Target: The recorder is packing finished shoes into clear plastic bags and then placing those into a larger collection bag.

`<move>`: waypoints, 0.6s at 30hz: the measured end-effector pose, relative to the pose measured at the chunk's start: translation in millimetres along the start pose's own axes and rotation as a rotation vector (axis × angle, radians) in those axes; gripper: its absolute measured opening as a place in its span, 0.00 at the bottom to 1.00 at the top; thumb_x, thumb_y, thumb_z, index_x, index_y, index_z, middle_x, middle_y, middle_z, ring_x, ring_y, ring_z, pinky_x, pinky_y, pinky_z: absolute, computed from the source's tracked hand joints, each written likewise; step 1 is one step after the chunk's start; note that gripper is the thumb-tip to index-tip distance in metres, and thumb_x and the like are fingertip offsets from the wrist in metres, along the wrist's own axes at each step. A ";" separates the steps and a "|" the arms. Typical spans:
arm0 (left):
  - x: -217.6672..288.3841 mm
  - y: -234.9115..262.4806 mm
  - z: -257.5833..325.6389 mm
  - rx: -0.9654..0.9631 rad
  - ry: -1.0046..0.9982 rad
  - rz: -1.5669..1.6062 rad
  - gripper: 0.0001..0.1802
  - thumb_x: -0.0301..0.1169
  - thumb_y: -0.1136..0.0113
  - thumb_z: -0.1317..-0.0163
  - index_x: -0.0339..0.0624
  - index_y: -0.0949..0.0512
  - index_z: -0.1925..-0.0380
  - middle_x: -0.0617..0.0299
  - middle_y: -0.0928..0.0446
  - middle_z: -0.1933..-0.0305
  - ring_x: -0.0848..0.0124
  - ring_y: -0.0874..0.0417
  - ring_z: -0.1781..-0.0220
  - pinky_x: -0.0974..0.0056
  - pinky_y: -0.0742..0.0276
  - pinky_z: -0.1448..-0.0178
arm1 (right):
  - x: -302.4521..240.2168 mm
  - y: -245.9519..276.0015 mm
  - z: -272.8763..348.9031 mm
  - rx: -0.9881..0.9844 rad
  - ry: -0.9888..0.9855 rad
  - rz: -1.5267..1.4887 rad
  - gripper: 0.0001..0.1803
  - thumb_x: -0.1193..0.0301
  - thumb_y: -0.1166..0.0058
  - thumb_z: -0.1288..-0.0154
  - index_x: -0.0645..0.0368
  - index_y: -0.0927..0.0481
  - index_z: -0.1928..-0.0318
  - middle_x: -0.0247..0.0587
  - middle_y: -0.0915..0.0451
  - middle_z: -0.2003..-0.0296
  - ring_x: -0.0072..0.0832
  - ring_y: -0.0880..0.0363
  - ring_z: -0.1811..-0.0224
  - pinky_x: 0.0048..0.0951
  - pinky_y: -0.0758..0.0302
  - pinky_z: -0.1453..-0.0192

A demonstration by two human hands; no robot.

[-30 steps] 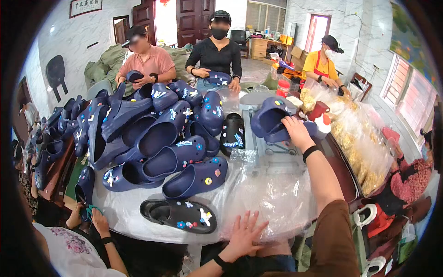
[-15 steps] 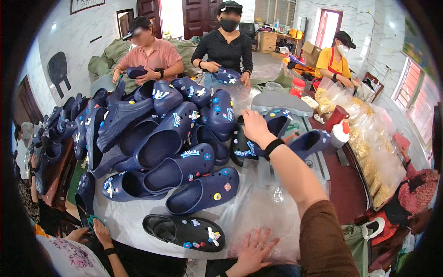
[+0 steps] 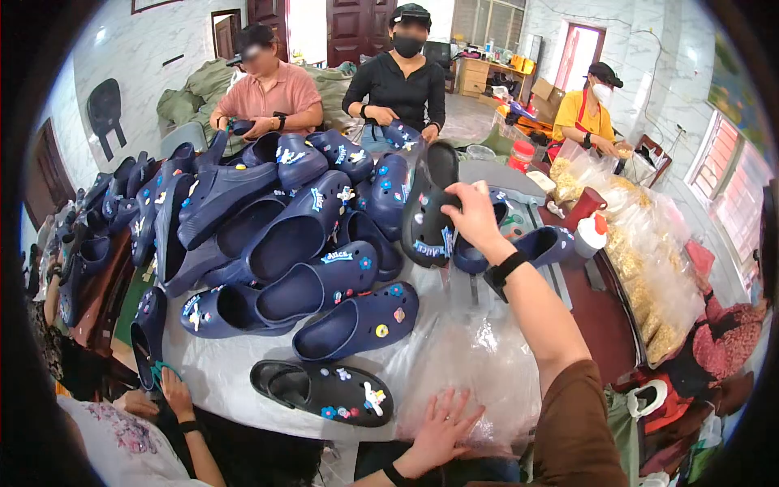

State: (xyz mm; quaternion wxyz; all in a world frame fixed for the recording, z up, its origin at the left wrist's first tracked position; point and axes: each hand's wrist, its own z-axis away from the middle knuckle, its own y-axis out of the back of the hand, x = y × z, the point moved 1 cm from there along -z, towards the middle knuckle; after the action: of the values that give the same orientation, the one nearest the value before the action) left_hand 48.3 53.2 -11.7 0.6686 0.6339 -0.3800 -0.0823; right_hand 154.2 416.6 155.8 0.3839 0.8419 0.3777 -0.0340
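A black clog (image 3: 423, 213) with charms on its toe is pinched in my right hand (image 3: 475, 215), held up at the right end of the navy pile. My left hand (image 3: 445, 424) lies flat on a clear plastic bag (image 3: 497, 357) at the table's near edge, fingers spread. Left of it a second black clog (image 3: 320, 394) rests on the white sheet, its charms on the upper side. Behind that are several navy clogs, the closest one a navy clog (image 3: 357, 322) with small charms. Two more navy clogs, one of them this navy clog (image 3: 545, 246), lie beyond my right wrist.
At the lower left a co-worker's hand (image 3: 174, 394) holds teal-handled scissors by a navy clog (image 3: 148, 333). Across the table stand two people, a third farther right. Bags of small yellowish pieces (image 3: 649, 268), a white bottle (image 3: 591, 234) and a red-lidded jar (image 3: 521, 154) line the right.
My right hand has gripped the black clog beside the pile and lifted it upright. My left hand stays on the plastic bag.
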 end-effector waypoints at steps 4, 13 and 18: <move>1.4 -0.6 4.1 0.050 -0.029 0.010 0.56 0.57 0.25 0.54 0.69 0.40 0.23 0.50 0.52 0.16 0.42 0.53 0.17 0.32 0.53 0.21 | -41.8 62.7 16.1 0.177 0.165 0.107 0.17 0.69 0.28 0.48 0.55 0.17 0.57 0.40 0.17 0.64 0.42 0.25 0.53 0.40 0.26 0.53; 4.7 -15.6 2.5 0.147 -0.018 -0.149 0.61 0.70 0.30 0.60 0.66 0.38 0.23 0.45 0.50 0.17 0.39 0.49 0.19 0.31 0.52 0.22 | -110.8 157.1 126.9 0.260 -0.339 -0.356 0.18 0.62 0.30 0.38 0.61 0.24 0.69 0.23 0.35 0.79 0.13 0.40 0.75 0.23 0.42 0.72; 28.1 -10.2 6.8 0.125 0.067 -0.148 0.66 0.70 0.26 0.68 0.61 0.37 0.24 0.37 0.49 0.19 0.34 0.46 0.21 0.30 0.48 0.25 | -97.3 158.8 211.5 0.202 -0.783 -0.894 0.16 0.61 0.37 0.29 0.62 0.20 0.66 0.24 0.22 0.73 0.13 0.29 0.72 0.22 0.32 0.69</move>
State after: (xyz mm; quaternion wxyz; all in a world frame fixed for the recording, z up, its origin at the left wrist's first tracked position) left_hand 67.5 29.4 -10.2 0.6320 0.7033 -0.3139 -0.0863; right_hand 239.3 148.5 139.5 0.3611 0.5587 0.5204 -0.5353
